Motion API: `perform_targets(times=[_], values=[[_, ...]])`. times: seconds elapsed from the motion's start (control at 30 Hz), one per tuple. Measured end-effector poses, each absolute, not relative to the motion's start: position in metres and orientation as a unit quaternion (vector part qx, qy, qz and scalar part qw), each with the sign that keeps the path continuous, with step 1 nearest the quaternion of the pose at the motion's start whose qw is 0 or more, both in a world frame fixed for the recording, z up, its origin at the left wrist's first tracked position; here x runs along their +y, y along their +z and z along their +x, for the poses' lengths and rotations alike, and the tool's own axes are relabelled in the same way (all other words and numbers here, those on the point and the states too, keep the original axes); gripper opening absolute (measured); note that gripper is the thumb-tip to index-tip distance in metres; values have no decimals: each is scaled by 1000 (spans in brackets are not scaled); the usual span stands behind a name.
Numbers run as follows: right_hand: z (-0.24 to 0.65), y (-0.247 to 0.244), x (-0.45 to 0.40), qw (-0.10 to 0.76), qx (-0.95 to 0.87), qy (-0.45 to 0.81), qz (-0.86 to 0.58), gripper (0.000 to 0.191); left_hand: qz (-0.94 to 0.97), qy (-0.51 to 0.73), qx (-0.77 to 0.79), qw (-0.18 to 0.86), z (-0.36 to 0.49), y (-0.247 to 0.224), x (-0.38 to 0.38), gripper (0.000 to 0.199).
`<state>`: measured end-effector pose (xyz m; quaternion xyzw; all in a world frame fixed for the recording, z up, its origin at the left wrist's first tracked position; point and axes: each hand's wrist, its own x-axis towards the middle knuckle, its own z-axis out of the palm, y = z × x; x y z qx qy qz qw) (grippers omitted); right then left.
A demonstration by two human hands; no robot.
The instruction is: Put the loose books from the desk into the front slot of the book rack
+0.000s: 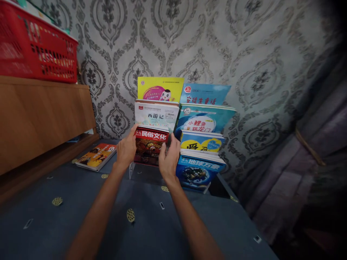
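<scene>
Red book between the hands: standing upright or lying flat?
Upright: the red book faces the camera, title near the top, with the left hand and right hand at its sides.

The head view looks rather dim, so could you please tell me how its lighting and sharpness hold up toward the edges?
In the head view, the light fades to near black at the far right; in the head view's middle, the large title on the red book reads clearly; at the head view's right, the curtain looks soft and smeared.
</scene>
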<state>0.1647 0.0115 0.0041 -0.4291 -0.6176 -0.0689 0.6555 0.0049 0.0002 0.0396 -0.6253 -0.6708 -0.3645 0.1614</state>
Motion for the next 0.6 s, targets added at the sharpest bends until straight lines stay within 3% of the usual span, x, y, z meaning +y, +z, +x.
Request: perform_targets(times=[0.33,0.6], values=[[165,30,8,495,-746,-180,-407,48,-657,-459,-585,124,-5,34,8,51],[166,30,13,477,-752,-201,-409,50,-665,-569,-479,73,-29,22,18,62]])
